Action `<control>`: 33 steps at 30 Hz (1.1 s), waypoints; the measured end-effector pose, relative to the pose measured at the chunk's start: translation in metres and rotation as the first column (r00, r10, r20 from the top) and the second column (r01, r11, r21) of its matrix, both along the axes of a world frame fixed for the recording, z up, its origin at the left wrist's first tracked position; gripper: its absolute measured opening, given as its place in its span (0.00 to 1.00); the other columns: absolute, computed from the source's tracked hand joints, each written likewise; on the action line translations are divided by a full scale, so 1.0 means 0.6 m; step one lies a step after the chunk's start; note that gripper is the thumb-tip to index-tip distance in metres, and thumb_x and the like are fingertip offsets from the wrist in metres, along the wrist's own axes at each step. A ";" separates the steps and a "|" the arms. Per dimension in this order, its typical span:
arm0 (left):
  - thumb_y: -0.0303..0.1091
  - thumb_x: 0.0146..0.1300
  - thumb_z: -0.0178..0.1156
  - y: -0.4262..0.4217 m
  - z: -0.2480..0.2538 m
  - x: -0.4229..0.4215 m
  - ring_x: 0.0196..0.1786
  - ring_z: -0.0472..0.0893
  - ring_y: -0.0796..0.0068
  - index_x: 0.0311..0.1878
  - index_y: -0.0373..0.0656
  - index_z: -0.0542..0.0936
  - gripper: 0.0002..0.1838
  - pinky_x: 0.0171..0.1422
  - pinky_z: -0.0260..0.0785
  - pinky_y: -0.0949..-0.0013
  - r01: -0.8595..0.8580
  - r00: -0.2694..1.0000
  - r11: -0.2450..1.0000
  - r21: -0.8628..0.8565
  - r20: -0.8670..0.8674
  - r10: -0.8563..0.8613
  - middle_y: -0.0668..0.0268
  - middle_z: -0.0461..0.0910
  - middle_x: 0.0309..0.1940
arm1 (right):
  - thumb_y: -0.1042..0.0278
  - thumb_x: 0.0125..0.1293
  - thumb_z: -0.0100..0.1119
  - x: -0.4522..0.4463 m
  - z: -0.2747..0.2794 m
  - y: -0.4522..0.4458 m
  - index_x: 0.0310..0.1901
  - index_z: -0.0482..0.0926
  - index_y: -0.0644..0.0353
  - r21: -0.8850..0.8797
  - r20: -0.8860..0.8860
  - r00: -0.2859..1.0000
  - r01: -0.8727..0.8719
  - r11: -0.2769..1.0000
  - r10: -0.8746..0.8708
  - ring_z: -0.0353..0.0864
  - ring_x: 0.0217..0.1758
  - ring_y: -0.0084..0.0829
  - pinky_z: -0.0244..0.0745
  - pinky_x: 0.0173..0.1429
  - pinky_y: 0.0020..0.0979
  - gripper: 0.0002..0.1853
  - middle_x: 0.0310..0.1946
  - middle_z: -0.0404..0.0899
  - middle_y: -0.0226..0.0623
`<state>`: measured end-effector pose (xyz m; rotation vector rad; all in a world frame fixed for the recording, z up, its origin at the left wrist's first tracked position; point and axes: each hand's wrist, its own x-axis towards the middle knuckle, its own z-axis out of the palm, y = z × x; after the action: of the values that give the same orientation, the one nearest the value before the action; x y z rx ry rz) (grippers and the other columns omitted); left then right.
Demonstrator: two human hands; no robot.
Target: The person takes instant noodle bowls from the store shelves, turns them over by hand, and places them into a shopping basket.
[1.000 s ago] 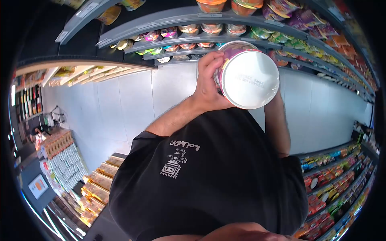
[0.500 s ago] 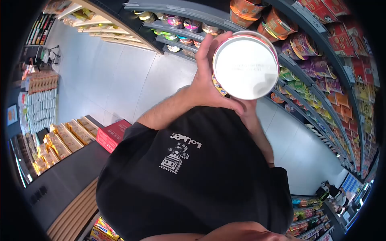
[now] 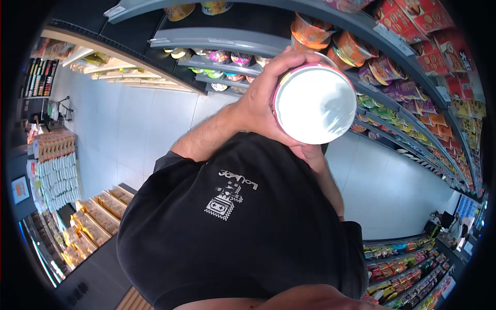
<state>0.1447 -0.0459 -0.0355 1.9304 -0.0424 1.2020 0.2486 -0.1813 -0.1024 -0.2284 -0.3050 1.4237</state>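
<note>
A round tub, which looks like an instant noodle cup point(image 3: 316, 106), is held up in front of my chest. Its flat white end faces me, with bright glare across it and a thin reddish rim showing. My left hand point(image 3: 266, 98) wraps around its left side, fingers over the upper edge and thumb along the lower edge. From below, my right hand point(image 3: 309, 153) touches the cup's lower edge; most of its fingers are hidden behind the cup. Beyond the cup, orange noodle bowls point(image 3: 310, 33) stand stacked on a shelf.
Dark grey shelves point(image 3: 222, 39) of cups and bowls curve ahead and to the right. Red packets point(image 3: 413, 20) fill the upper right. At left stands a dark counter point(image 3: 103, 258) with yellow-brown packages point(image 3: 95, 217). Pale floor tiles point(image 3: 150, 111) run between. A person point(image 3: 454, 227) is far right.
My view has shifted, so more of the upper shelf shows and the red box at left is out of sight. The cup's end has tilted, and glare now covers where small print showed.
</note>
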 end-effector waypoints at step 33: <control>0.29 0.52 0.73 0.087 -0.098 -0.127 0.64 0.74 0.55 0.78 0.43 0.45 0.57 0.70 0.65 0.50 -0.264 0.963 0.954 -0.140 0.019 0.269 0.46 0.60 0.71 | 0.52 0.48 0.81 0.035 0.262 0.437 0.63 0.69 0.55 0.715 0.661 -0.710 0.496 0.492 -0.245 0.74 0.62 0.60 0.76 0.63 0.48 0.42 0.70 0.51 0.64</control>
<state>0.0686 0.0061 -0.0943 1.8332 0.2827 1.3808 0.2696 0.0807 0.0548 -1.6422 -1.2792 -0.4793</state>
